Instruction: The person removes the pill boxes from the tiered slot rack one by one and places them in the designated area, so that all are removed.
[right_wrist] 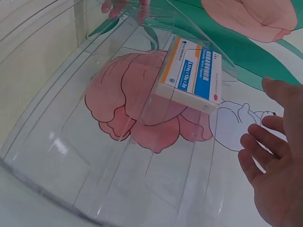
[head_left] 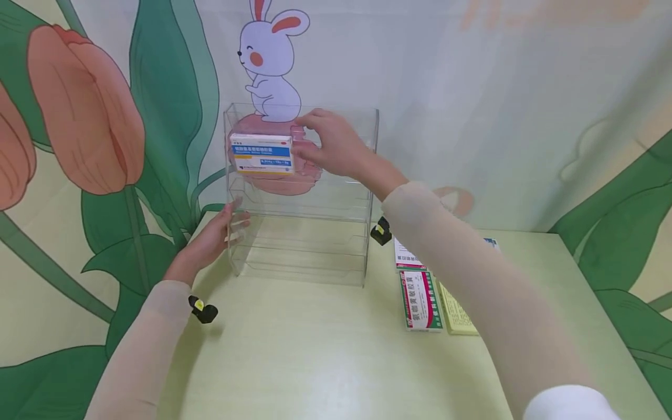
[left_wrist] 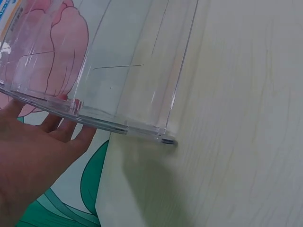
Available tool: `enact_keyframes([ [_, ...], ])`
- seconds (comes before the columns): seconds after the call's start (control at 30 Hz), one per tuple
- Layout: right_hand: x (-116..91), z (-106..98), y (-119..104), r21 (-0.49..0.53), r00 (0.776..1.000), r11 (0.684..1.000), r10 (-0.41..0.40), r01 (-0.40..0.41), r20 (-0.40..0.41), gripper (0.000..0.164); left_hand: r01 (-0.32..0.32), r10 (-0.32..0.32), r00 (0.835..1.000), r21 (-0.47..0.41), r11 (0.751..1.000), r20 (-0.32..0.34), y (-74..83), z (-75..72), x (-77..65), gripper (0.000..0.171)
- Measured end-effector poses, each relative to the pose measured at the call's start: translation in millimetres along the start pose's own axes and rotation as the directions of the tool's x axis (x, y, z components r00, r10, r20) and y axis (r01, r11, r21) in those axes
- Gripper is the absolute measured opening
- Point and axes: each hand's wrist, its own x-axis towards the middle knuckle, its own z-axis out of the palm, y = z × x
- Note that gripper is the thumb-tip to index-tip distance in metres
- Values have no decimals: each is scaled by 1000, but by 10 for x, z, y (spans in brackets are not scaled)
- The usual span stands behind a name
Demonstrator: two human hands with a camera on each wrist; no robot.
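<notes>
A clear acrylic rack with stacked tiers stands on the table. On its top tier, at the left end, sits a blue, white and orange medicine box. My right hand is just right of that box, thumb and fingers spread apart; the right wrist view shows a gap between the hand and the box. Down at the rack's left side panel, my left hand rests its fingers against the outer edge, as the left wrist view also shows behind the clear panel.
Right of the rack lie several more medicine boxes, among them a red, white and green one and a yellow one, partly hidden under my right sleeve. A curtain printed with a rabbit and tulips hangs behind the table.
</notes>
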Motion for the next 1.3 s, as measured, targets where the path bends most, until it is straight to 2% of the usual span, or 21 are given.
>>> enact_keyframes([
  [0.2,299,250,-28,-27,990,999,36,-33,136,63,-4,5,1000,15,1000,-18,-17,3,-10,76],
  [0.33,355,403,-36,-106,978,994,35,-13,206,67,-2,2,1000,2,1000,-3,-20,22,-18,76],
  [0.43,344,475,-44,-184,973,983,22,21,230,66,8,-8,1000,1,1000,3,-23,43,-23,76],
  [0.57,339,489,-79,-271,979,962,17,40,205,61,8,-8,1000,3,1000,-2,2,53,-15,76],
  [0.7,334,462,-119,-308,984,951,70,-17,162,54,2,-2,1000,11,1000,2,25,77,-14,76],
  [0.87,300,450,-97,-280,984,954,145,-110,107,42,2,-2,1000,9,1000,2,19,101,-39,73],
  [1.03,266,415,-20,-202,981,963,190,-177,47,35,-16,16,1000,3,1000,-11,19,121,-43,72],
  [1.2,237,376,63,-131,972,967,229,-219,62,36,-10,10,1000,6,1000,-8,29,127,-43,72],
  [1.3,203,349,99,-107,972,971,224,-216,73,35,-12,12,1000,9,1000,-4,30,116,-53,72],
])
